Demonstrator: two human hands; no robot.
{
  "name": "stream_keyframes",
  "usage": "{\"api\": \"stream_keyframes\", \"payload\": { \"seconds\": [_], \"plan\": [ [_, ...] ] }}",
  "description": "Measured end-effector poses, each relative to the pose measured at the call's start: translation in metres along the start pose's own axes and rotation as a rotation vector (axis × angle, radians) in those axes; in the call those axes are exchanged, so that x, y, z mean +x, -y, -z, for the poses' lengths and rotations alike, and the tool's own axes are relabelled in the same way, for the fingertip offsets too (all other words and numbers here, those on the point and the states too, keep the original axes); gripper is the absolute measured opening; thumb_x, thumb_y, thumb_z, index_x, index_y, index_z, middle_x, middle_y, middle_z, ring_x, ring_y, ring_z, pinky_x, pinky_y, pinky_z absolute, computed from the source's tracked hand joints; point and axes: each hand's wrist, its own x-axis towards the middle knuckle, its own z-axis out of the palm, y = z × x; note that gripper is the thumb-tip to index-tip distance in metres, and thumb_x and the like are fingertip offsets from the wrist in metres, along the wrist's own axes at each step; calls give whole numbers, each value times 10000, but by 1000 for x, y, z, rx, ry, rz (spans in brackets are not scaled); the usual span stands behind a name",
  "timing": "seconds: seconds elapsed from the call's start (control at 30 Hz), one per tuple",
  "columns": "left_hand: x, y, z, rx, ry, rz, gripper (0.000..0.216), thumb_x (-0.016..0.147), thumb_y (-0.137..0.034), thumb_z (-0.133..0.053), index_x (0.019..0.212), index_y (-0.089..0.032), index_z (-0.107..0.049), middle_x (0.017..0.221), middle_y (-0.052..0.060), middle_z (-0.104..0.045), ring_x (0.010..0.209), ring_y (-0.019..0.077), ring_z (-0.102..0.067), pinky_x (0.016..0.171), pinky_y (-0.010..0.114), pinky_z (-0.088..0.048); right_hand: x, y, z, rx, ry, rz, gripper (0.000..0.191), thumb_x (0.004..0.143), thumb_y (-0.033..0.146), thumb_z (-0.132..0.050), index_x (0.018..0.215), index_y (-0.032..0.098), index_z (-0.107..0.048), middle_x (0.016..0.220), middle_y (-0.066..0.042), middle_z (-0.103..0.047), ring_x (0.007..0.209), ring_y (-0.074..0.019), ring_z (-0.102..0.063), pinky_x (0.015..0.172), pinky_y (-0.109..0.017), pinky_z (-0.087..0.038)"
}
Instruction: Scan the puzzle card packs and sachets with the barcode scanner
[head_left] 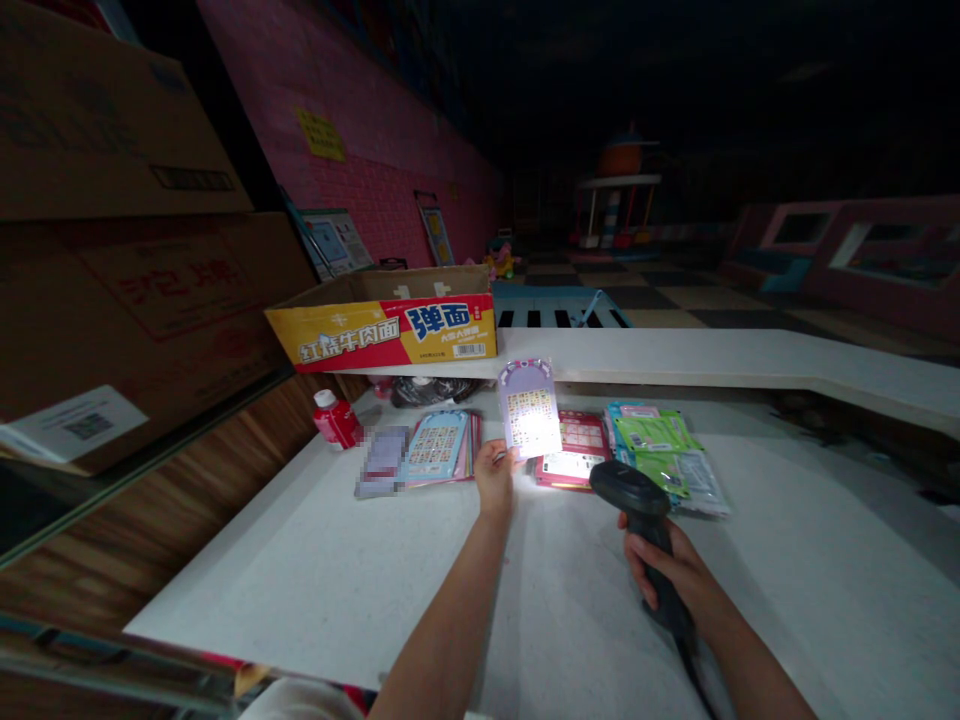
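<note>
My left hand pinches the lower left corner of a purple card pack and holds it upright above the white counter. My right hand is wrapped round the grip of a black barcode scanner, whose head points at the card; bright light falls on the card and on the pink pack lying below it. To the left a stack of blue and pink card packs lies flat. A pile of green and blue packets rests just right of the scanner head.
A yellow and red noodle carton sits open on the raised white ledge. A small red bottle with a white cap stands at the counter's left. Large cardboard boxes are stacked on the left. The room behind is dark.
</note>
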Motion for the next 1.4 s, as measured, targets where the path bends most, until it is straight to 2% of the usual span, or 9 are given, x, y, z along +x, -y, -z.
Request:
{"api": "stream_keyframes", "payload": {
  "seconds": [0.4,0.63,0.77,0.93,1.03,1.17,1.27,1.4],
  "plan": [
    [-1,1,2,-41,43,-17,426,595,-438,-827,816,-171,-580,825,9,-643,776,166,-660,723,336,-583,1,2,1,9,-11,9,417,727,476,-776,987,200,-604,555,55,-553,310,-79,-446,301,-183,-352],
    [-4,-9,1,-50,56,-6,469,575,-457,-842,839,-168,-583,857,19,-651,800,167,-660,742,333,-584,12,1,9,106,-111,65,435,697,485,-804,955,201,-599,544,65,-554,324,-80,-450,302,-183,-365],
    [-12,-17,7,-43,120,60,501,555,-446,-858,872,-174,-581,870,16,-661,783,163,-667,724,330,-590,18,0,17,153,-197,72,443,682,480,-820,943,201,-596,539,65,-563,345,-80,-455,321,-186,-375],
    [-31,-25,16,-20,168,223,502,532,-413,-877,867,-157,-604,833,25,-686,729,146,-670,660,279,-585,23,-1,24,267,-242,63,441,666,464,-837,935,205,-602,539,68,-569,366,-81,-470,334,-185,-379],
    [-38,-26,11,-16,186,281,504,514,-414,-883,837,-146,-604,800,41,-702,714,157,-677,656,286,-585,24,0,25,287,-273,75,476,616,463,-865,921,199,-611,523,67,-569,358,-85,-468,324,-187,-375],
    [-33,-22,-11,0,186,252,478,530,-403,-871,823,-148,-592,745,35,-694,686,165,-676,666,317,-584,24,0,25,292,-299,73,496,588,471,-877,903,193,-611,512,67,-570,353,-84,-464,319,-184,-371],
    [-26,-15,-25,113,137,201,382,618,-388,-812,805,-164,-566,697,21,-674,621,163,-659,618,312,-561,25,-1,25,295,-307,61,512,576,480,-881,901,193,-608,507,68,-567,349,-84,-460,316,-186,-372],
    [-20,-9,-25,596,95,28,176,728,-290,-713,785,-166,-602,673,25,-662,607,167,-638,618,295,-503,24,0,23,292,-325,78,503,579,480,-874,898,195,-610,508,68,-563,348,-82,-458,317,-182,-369]
  ]
}}
